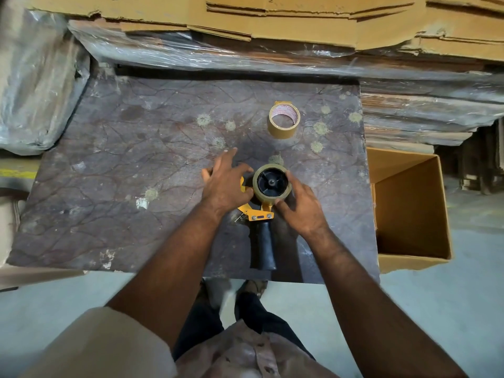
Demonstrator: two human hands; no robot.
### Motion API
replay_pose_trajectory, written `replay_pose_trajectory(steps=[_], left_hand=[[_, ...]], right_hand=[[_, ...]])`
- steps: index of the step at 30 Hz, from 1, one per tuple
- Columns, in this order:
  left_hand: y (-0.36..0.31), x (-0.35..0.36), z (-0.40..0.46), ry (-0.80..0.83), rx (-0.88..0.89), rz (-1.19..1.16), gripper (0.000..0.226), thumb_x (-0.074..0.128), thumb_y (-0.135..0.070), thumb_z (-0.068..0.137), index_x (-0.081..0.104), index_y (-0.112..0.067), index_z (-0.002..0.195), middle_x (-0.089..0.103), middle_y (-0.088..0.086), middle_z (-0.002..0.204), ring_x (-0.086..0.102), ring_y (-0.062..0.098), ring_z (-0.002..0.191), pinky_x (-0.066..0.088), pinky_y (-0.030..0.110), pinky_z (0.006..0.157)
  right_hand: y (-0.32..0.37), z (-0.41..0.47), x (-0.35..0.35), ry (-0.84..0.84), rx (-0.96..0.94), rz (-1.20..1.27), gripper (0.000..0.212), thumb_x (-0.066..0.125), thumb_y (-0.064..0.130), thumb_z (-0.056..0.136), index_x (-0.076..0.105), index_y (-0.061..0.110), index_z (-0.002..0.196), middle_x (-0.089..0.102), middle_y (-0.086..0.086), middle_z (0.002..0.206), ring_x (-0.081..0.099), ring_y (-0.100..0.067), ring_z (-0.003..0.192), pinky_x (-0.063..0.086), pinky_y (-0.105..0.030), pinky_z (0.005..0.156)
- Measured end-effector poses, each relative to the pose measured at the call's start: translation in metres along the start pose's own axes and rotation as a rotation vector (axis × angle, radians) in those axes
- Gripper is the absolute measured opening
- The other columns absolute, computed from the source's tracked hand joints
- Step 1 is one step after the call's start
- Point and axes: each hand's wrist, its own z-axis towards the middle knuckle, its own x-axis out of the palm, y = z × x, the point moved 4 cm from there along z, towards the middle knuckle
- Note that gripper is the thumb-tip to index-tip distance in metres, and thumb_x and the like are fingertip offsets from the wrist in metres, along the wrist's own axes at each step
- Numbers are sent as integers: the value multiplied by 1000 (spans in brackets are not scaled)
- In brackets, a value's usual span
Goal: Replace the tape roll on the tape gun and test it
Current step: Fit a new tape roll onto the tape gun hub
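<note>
A yellow tape gun (pixel 259 214) with a black handle lies flat on the dark table (pixel 136 186), handle pointing toward me. A thin, nearly used tape roll (pixel 270 199) sits on its black hub. My left hand (pixel 226 184) rests on the gun's yellow front end, fingers spread, covering that part. My right hand (pixel 300 208) touches the right side of the mounted roll with thumb and fingers. A fuller brown tape roll (pixel 283 124) stands apart on the table, farther away.
An open cardboard box (pixel 409 208) stands on the floor right of the table. Plastic-wrapped stacks (pixel 245 55) and flattened cardboard sheets (pixel 327 23) lie beyond the table's far edge. A wrapped bundle (pixel 35 85) sits at the left.
</note>
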Motion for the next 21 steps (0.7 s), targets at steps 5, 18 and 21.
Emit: replay_pose_trajectory(steps=[5,18,21], left_hand=[[-7,8,19,51,-22,-54,45,77,-28,78,64,-37,120,17,4,167,7,27,155,23,63,117],[-4,16,-2,-97,-20,-110,3,73,-25,87,74,-22,87,38,-1,156,28,21,144,30,44,116],[1,20,-1,-98,-17,-215,3,74,-16,87,75,-16,84,37,4,157,35,21,144,33,35,119]], right_hand=[[-1,8,2,29,-1,-137,59,64,34,92,47,27,148,41,-4,156,44,-26,139,40,-39,111],[-13,-21,-5,-110,187,445,35,67,35,93,57,26,126,60,0,129,63,-14,106,54,-36,95],[-30,-48,24,118,563,999,52,49,59,96,63,19,124,69,-2,119,64,-18,107,50,-38,91]])
